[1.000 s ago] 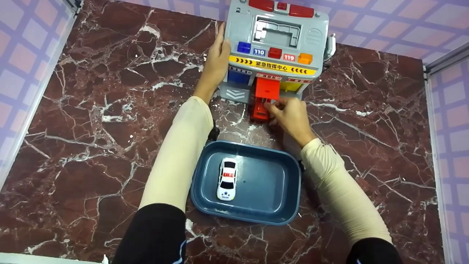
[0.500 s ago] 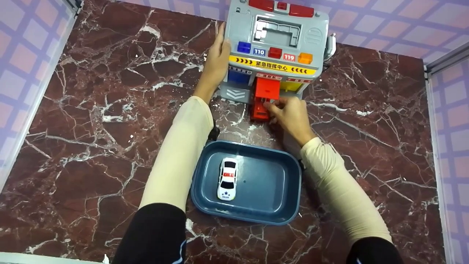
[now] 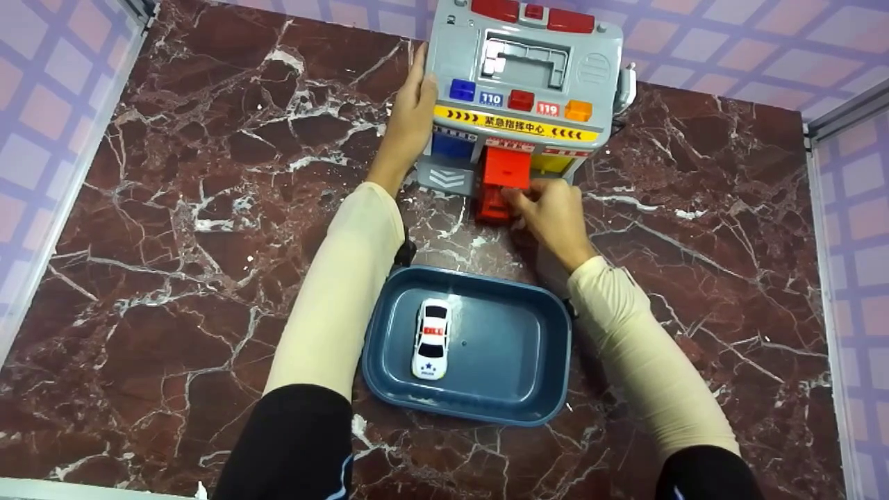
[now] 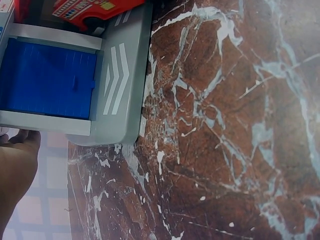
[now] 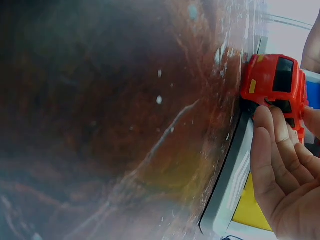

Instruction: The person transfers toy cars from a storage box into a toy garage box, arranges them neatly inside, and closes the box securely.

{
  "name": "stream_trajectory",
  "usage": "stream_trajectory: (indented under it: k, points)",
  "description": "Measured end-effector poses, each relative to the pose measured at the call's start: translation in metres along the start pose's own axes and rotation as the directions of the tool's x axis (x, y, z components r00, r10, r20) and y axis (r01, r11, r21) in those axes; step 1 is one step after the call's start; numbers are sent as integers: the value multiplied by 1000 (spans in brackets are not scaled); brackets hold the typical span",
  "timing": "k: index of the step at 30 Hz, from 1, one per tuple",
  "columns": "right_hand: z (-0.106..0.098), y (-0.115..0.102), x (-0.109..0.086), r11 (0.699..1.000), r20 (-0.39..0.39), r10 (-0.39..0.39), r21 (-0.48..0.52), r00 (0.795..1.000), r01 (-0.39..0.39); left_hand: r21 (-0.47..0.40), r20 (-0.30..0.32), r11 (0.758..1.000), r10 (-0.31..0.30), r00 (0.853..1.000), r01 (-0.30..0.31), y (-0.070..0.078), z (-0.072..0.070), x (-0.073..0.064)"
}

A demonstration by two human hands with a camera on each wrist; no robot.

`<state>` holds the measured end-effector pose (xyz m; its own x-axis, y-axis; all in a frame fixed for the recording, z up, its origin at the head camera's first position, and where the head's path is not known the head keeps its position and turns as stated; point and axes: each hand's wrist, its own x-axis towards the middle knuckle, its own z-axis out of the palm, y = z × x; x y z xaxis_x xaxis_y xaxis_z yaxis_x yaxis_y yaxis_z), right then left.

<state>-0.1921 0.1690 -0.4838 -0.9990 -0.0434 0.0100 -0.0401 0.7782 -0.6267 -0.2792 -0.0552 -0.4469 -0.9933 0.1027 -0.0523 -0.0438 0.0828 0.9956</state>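
A red toy fire truck (image 3: 493, 208) stands partly inside the middle bay of a grey toy emergency station (image 3: 458, 59), under a raised red door (image 3: 507, 169). My right hand (image 3: 555, 215) holds the truck, thumb on top and fingers along its side, as the right wrist view shows at the truck's cab (image 5: 275, 80). Against the station's left wall lies my left hand (image 3: 412, 114), with its fingers fairly straight and partly hidden. In the left wrist view the lowered blue door (image 4: 50, 77) fills the bay nearest that hand.
A dark blue plastic basin (image 3: 503, 410) sits on the marbled surface between the forearms. In it lies a white toy police car (image 3: 430, 340). A yellow door (image 3: 551, 164) fronts the right bay. Patterned panels (image 3: 701, 42) border the surface.
My right hand and the fire truck have shifted slightly toward the station, the truck sitting a little deeper under the red door. The left hand stays in place.
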Motion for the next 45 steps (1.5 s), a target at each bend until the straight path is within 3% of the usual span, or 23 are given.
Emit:
stream_trajectory:
  k: [5, 10, 19, 28, 38, 41, 45]
  points:
    - [0, 0, 3, 998, 21, 41, 36, 999, -42, -15, 2, 1000, -7, 1000, 7, 7, 1, -5]
    - [-1, -3, 5, 996, 32, 70, 48, 997, -71, -27, 0, 999, -24, 1000, 24, 2, 1, 0]
    - [0, -4, 7, 994, 32, 62, 88, 998, -65, 10, -3, 999, -33, 999, 33, 6, 0, -4]
    - [-1, -6, 10, 999, -17, 48, -9, 999, -48, 24, -4, 999, -29, 1000, 29, 9, 0, -6]
    - [-2, -8, 14, 998, -65, 31, -51, 997, -35, 23, -2, 999, -25, 1000, 25, 4, 0, -2]
    - [-2, -8, 15, 998, -59, 44, -47, 997, -46, 17, -4, 999, -28, 1000, 28, 4, 0, -2]
    - [-2, -7, 16, 992, -22, 117, -36, 993, -118, 5, -3, 999, -34, 999, 34, 5, 1, -2]
